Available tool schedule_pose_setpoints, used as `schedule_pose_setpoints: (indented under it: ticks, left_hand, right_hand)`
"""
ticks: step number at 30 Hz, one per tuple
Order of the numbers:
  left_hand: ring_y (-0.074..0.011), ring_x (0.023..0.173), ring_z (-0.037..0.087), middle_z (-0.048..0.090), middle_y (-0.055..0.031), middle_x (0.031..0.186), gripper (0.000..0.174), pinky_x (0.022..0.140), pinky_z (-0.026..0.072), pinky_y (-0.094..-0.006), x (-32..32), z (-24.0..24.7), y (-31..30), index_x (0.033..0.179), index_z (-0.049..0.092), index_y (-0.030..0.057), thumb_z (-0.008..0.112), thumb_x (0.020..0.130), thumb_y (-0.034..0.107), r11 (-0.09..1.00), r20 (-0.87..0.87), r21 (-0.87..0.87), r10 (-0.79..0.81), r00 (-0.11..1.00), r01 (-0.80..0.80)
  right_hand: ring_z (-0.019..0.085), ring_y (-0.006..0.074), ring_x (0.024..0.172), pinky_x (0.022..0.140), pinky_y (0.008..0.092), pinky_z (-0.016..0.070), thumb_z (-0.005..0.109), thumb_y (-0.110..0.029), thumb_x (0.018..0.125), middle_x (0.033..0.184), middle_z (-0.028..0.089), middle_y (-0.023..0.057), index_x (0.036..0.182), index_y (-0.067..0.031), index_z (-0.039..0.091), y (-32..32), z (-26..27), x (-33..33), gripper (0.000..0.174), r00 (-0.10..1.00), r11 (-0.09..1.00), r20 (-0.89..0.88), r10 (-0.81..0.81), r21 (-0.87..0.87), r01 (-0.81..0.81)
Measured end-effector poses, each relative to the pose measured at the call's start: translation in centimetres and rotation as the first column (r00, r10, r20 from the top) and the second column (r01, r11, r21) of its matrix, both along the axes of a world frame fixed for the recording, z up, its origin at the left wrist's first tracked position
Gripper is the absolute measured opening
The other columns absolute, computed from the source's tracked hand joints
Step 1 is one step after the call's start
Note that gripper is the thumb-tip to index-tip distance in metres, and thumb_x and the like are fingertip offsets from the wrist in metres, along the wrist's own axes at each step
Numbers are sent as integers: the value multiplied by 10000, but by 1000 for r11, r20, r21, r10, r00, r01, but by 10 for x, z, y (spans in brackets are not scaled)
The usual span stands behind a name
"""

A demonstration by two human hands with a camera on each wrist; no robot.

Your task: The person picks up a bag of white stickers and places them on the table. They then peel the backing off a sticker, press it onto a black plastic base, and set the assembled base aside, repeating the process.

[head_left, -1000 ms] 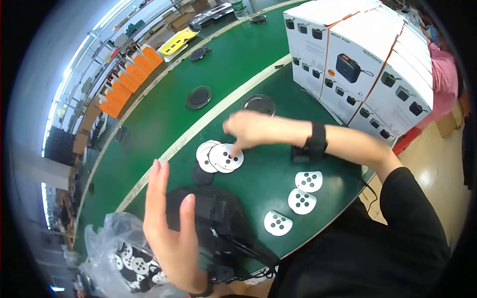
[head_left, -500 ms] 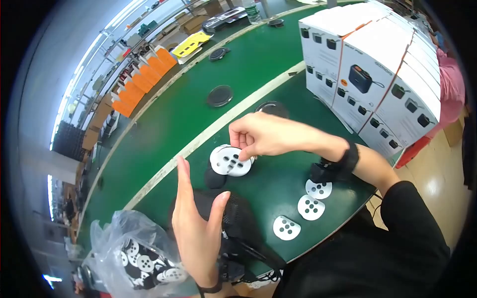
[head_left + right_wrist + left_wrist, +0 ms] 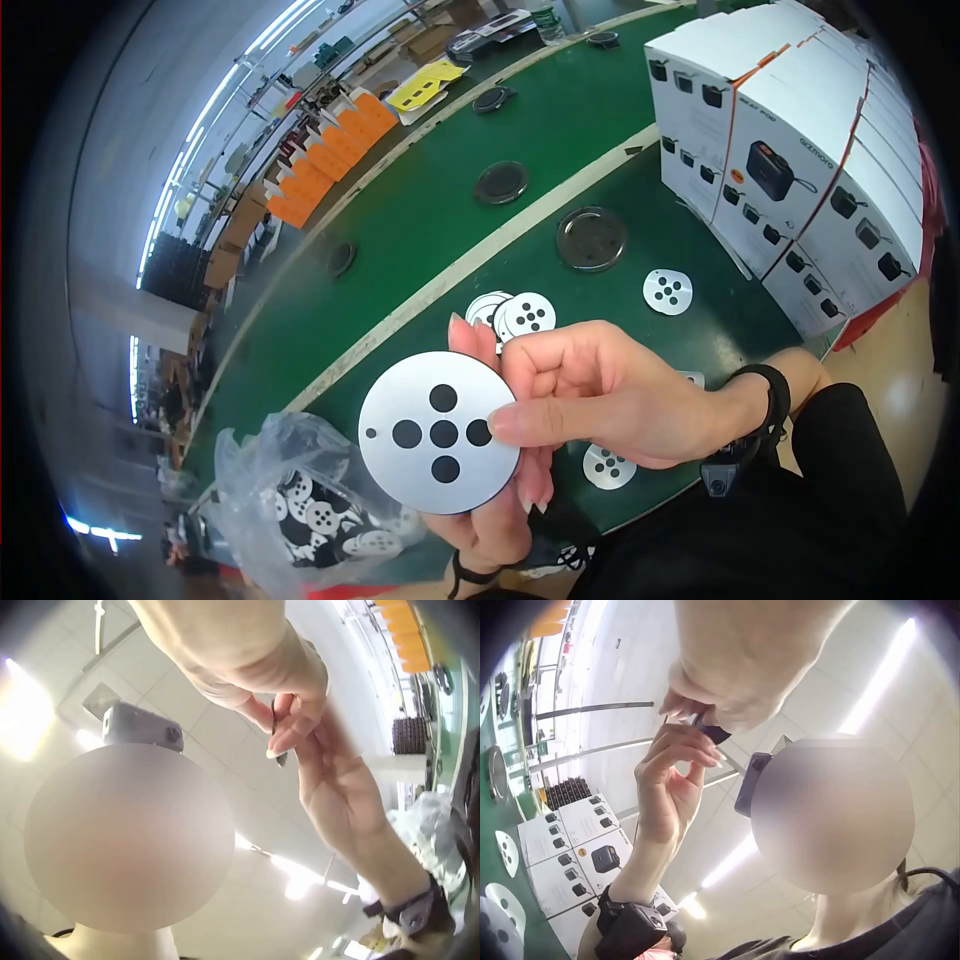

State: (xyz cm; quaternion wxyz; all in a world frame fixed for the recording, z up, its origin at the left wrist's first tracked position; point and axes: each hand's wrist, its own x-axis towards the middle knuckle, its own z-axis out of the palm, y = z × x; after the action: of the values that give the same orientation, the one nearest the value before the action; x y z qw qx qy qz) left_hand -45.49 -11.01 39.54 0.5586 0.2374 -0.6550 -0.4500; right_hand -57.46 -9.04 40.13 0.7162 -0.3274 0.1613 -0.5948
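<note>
A round silver-white disc (image 3: 400,480) with black dots in a cross and a small dot near its left edge faces the head camera. My right hand (image 3: 620,405) pinches its right edge, the thumb across the front and fingers behind. From the right wrist view, the disc (image 3: 281,759) appears edge-on between thumb and fingers. Behind it stands my left hand (image 3: 490,530), mostly hidden, two straight fingertips showing above the rim. Left palm and fingers (image 3: 345,787) look extended in the right wrist view. Farther off lies a small overlapping pile of similar discs (image 3: 530,313).
A clear plastic bag (image 3: 245,470) of discs sits at left. Loose discs (image 3: 668,292) lie to the right of the pile. Dark round parts (image 3: 590,238) dot the green table (image 3: 420,290). Stacked printed boxes (image 3: 780,170) rise at the right, with orange cartons (image 3: 310,180) beyond the far edge.
My right hand has picked a disc off the pile and brought it up close before the camera. The left hand has moved from the left to behind the disc.
</note>
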Motion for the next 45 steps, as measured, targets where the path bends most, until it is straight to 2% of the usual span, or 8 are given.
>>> schedule_pose_setpoints:
  ticks: [6, 8, 11, 12, 15, 20, 34, 45]
  left_hand:
    - [-379, 1241, 352, 291, -298, 1352, 663, 1037, 281, -424, 2, -14, -9, 1290, 208, -164, 296, 865, 337, 981, 17, -82, -172, 985, 173]
    - [-384, 1231, 361, 314, -314, 1329, 632, 1033, 285, -427, -17, -4, 4, 1285, 211, -165, 279, 878, 314, 995, 131, -67, 78, 988, -70]
    - [-359, 1103, 498, 465, -318, 1185, 480, 950, 385, -400, 19, -7, -18, 1240, 299, -146, 261, 941, 227, 963, 76, -103, -242, 967, 249]
    - [-312, 1048, 529, 500, -277, 1144, 438, 902, 413, -365, 23, 0, -19, 1224, 328, -136, 287, 944, 200, 980, 134, -56, -183, 974, 192]
    - [-158, 893, 567, 570, -153, 1009, 336, 770, 450, -256, 38, 4, -23, 1194, 376, -105, 384, 931, 102, 983, 412, -171, 135, 901, -69]
    - [-136, 732, 616, 652, -191, 867, 296, 681, 474, -225, 25, 6, -12, 1049, 570, -115, 428, 792, -74, 956, 300, -283, 169, 939, -82]
    - [-269, 930, 597, 585, -270, 1037, 343, 839, 441, -292, 40, -13, -18, 1174, 427, -186, 353, 911, 21, 910, 288, -382, -47, 956, 160]
    - [-238, 760, 625, 626, -201, 881, 271, 701, 514, -330, 28, -18, 15, 1029, 515, -73, 348, 921, 111, 961, 184, -94, 274, 944, -261]
  right_hand:
    - [538, 78, 478, 440, 205, 409, 570, -102, 866, 659, 605, 69, 709, -15, 501, 0, -5, -1, 192, 971, 988, -189, -148, -77, 135]
    - [530, 65, 456, 414, 204, 389, 586, -114, 858, 631, 601, 47, 682, -19, 501, 0, -5, 2, 218, 968, 991, -214, -134, -38, 128]
    - [504, 203, 410, 410, 258, 380, 597, -204, 824, 590, 581, 104, 690, -26, 521, 0, -3, -5, 236, 612, 931, -711, -346, -341, 129]
    - [509, 280, 450, 438, 313, 412, 589, -212, 795, 599, 548, 119, 709, -43, 503, 5, 5, -15, 208, 308, 840, -791, -528, -540, 53]
    - [503, 161, 425, 401, 248, 391, 681, -119, 732, 593, 528, 21, 669, -91, 531, 13, 10, -13, 165, 171, 578, -552, -816, -787, 216]
    - [560, 274, 539, 452, 343, 439, 515, -102, 804, 603, 500, 103, 779, -11, 426, 8, -2, 1, 130, 240, 601, -567, -788, -793, 97]
    - [498, 228, 465, 383, 302, 375, 596, -88, 807, 594, 494, 51, 785, -67, 501, 13, 5, -3, 99, 389, 718, -623, -679, -673, 175]
    - [508, 242, 467, 375, 315, 379, 554, -53, 823, 612, 500, 66, 836, -30, 496, 19, 13, -7, 63, 366, 720, -640, -676, -680, 140]
